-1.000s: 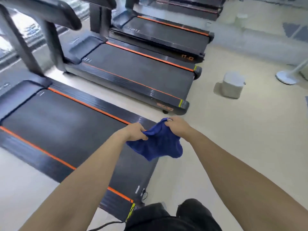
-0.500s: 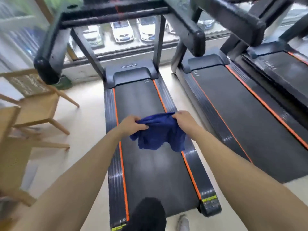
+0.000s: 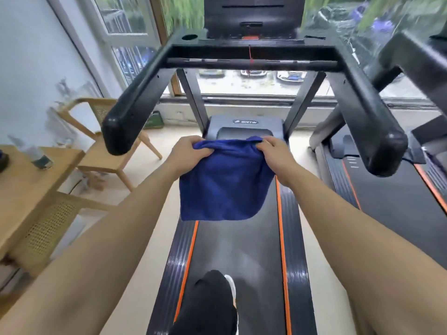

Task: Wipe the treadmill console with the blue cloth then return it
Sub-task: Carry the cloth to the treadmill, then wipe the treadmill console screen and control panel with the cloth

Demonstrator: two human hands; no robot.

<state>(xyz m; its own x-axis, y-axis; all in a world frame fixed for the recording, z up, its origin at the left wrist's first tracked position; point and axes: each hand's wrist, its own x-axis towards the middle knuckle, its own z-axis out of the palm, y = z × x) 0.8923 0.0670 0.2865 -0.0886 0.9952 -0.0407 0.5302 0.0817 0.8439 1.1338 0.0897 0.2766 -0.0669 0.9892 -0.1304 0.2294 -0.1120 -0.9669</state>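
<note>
The cloth (image 3: 225,180) hangs spread out in the air above the treadmill belt (image 3: 238,250), well below and nearer than the console (image 3: 251,18). Its top edge is stretched level between the two hands, and the rest drops as a flat blue sheet with one rounded lower corner toward the right.

The left hand (image 3: 187,153) is closed on the cloth's upper left corner, fingers curled over bunched fabric. The right hand (image 3: 275,149) is closed on the upper right corner the same way, pinching a fold. Both forearms reach forward from the bottom corners of the view, well short of the console.

The console sits at the top centre, dark, with a round cup hole to its left and a red cord hanging from its middle down past the crossbar (image 3: 251,62). Two thick black handrails (image 3: 135,110) run from the console toward the person, one on each side of the cloth.

Below the cloth, a black-trousered leg with a white shoe (image 3: 231,288) is on the belt, between the orange stripes.

Left of the console stand a wooden chair (image 3: 106,151) and, nearer, a wooden desk (image 3: 29,189) carrying a blurred bottle (image 3: 36,154). Right of the console is a second treadmill (image 3: 387,197). Behind the console, a window shows parked cars.
</note>
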